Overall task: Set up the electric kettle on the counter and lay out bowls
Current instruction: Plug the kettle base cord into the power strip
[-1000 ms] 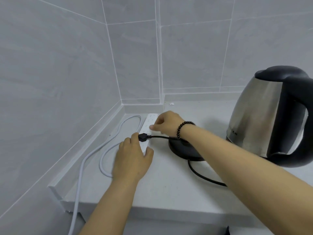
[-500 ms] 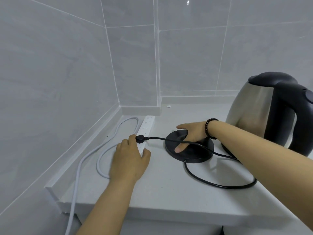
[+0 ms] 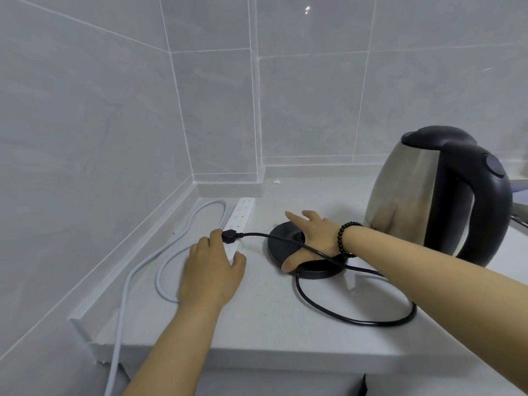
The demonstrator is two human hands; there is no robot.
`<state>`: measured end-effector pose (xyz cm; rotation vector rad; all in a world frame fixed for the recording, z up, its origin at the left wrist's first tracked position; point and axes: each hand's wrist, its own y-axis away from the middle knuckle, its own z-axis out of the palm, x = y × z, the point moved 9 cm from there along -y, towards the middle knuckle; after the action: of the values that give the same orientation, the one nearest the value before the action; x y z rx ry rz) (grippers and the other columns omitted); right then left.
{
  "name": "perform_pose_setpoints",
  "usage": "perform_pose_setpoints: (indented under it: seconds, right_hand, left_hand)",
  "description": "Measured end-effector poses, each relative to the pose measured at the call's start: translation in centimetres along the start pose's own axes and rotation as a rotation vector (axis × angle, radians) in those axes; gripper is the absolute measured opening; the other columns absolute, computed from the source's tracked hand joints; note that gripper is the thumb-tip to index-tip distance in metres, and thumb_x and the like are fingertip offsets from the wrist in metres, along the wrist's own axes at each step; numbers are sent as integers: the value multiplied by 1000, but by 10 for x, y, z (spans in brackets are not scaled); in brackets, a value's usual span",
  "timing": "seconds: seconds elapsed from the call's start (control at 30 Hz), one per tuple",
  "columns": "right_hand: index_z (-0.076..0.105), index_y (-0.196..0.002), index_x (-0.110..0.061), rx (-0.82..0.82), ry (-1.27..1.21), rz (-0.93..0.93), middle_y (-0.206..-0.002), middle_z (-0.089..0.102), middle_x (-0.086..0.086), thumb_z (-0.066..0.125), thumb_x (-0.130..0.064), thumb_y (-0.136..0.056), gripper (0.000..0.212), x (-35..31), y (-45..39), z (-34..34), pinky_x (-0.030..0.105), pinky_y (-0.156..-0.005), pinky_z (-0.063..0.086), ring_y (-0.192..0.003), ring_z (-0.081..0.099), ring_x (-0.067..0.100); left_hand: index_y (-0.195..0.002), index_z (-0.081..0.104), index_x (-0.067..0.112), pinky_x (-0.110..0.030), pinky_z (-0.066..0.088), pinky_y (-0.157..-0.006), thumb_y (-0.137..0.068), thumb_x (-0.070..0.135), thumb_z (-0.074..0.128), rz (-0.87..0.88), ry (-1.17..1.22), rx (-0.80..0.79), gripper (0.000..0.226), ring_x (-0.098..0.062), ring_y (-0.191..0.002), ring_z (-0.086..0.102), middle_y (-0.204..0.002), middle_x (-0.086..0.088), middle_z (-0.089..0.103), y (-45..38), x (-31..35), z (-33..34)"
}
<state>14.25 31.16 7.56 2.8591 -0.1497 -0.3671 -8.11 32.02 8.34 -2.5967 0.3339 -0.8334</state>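
On the right side of the pale tabletop the kettle stands upright, off its base, a rounded body of brushed steel with a matte black lid and a thick black loop handle that faces right. Just left of it lies the base, a flat round black disc. The right hand lies over the base, fingers straight and spread, thumb on the near rim, gripping nothing; a string of dark beads circles its wrist. A smooth black cord loops from the base across the tabletop and ends in a black plug seated in the power strip. The strip is a long white plastic bar, its length running away toward the tiled corner. The left hand rests on its near end, fingers curled round it. A white cable curls beside it and hangs over the front edge.
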Motion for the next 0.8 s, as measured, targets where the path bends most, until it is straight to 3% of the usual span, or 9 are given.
perform_pose_setpoints:
  seconds: [0.23,0.53,0.67,0.73,0.8]
  right_hand:
    - [-3,-150,-38,176,-55,201,-157,7,6,64,-84,-51,128,31,3,-38,53,-110,30,-140,19,43]
    - [-10,-149,-38,61,-8,186,-160,-6,3,61,-84,-55,127,32,-3,-8,58,-111,26,-144,10,41]
    - [-12,-150,-34,79,-179,102,-160,-14,5,63,-82,-57,129,35,-1,-9,53,-116,19,-148,6,33]
    - [-2,-153,-25,176,-382,67,-161,-4,5,64,-72,-69,116,38,8,-18,45,-119,16,-148,9,26]
    - [17,-152,-17,310,-526,17,-159,15,4,61,-55,-84,89,40,24,-29,32,-116,18,-146,18,20]
  left_hand:
    - [-127,44,22,-36,48,-78,-89,38,51,5,17,4,43,-20,-99,46,-103,0,52,1,2,-1]
    - [-127,43,24,-32,44,-75,-89,40,51,3,11,6,42,-16,-95,43,-101,3,51,0,1,0]
    - [-127,43,24,-34,46,-78,-89,39,51,8,11,7,42,-17,-96,43,-100,3,50,0,0,-1]
    - [-127,43,24,-35,47,-78,-89,39,51,7,10,8,42,-18,-96,45,-100,3,50,1,1,-1]
    - [-127,44,24,-35,47,-78,-89,39,51,9,11,8,42,-18,-96,45,-100,2,51,1,1,-1]
